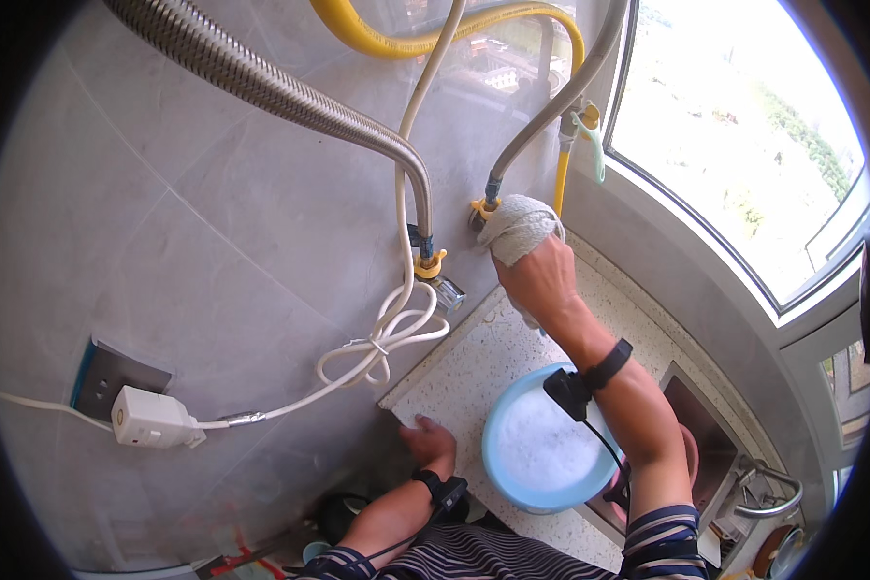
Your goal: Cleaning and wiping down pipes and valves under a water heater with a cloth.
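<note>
My right hand (540, 279) is raised to the tiled wall and closed around a pale grey-white textured cloth (520, 223). The bunched cloth is up against a wall valve with a yellow collar (483, 210), where a braided metal hose (544, 119) connects; it partly covers the valve. Low at the left, my left hand (431, 442) rests at the edge of a speckled stone countertop (453, 370), its fingers only partly visible. Below my right forearm, a light blue basin (494, 460) on the countertop holds white suds (547, 442).
A thicker braided hose (297, 90) meets a second valve (446, 290). A tied white cable (377, 344) runs to a white plug (148, 417) by a wall socket (112, 377). A yellow gas hose (406, 47) curves above. Right are a window (725, 145), sink (703, 406) and faucet (776, 493).
</note>
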Action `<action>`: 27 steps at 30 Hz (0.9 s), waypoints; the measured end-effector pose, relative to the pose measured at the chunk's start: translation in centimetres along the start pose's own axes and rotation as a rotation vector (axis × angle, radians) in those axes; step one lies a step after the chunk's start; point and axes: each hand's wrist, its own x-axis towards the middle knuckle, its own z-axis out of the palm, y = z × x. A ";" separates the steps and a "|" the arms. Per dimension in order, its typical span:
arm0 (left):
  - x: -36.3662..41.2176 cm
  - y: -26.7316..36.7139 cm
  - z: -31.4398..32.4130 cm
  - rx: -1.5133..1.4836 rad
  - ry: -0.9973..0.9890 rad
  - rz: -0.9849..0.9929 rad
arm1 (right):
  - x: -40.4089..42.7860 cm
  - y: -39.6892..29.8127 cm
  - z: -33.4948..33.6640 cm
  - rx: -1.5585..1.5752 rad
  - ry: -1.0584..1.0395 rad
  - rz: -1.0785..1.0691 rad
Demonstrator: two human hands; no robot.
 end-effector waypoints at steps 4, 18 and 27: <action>1.2 -1.2 0.4 -0.017 0.012 0.051 | 0.9 1.2 0.5 0.046 0.163 -0.161; 3.5 -5.7 3.7 0.090 0.139 0.132 | -6.8 3.8 -0.3 1.715 0.031 0.957; 1.9 -3.0 1.7 -0.040 -0.006 0.021 | -1.5 -5.0 6.5 2.246 0.544 1.001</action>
